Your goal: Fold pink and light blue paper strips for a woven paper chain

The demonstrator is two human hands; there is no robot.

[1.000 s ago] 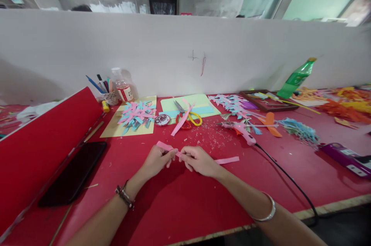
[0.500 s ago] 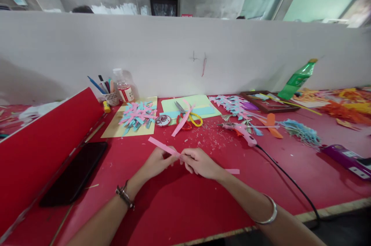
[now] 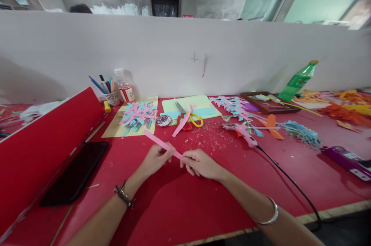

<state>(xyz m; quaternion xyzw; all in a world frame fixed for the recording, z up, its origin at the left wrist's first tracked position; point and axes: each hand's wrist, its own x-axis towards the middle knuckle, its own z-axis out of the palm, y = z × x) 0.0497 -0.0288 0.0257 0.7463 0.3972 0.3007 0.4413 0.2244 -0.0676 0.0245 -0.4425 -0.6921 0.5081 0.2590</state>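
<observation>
Both hands are pinching a flat pink paper strip (image 3: 162, 145) just above the red counter (image 3: 179, 207) — the left hand (image 3: 153, 159) is closing thumb and fingers on its middle, the right hand (image 3: 199, 164) is gripping its near end. The far end is angling up-left. The red-labelled clear bottle (image 3: 124, 88) is sitting behind — its print is probably too blurred to read.

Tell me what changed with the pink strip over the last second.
The pink paper strip was drawn leftward through both hands: its left end rose and lengthened, and the tail right of the right hand vanished. The left hand kept pinching it. Scissors and glue gun stayed put.
</observation>
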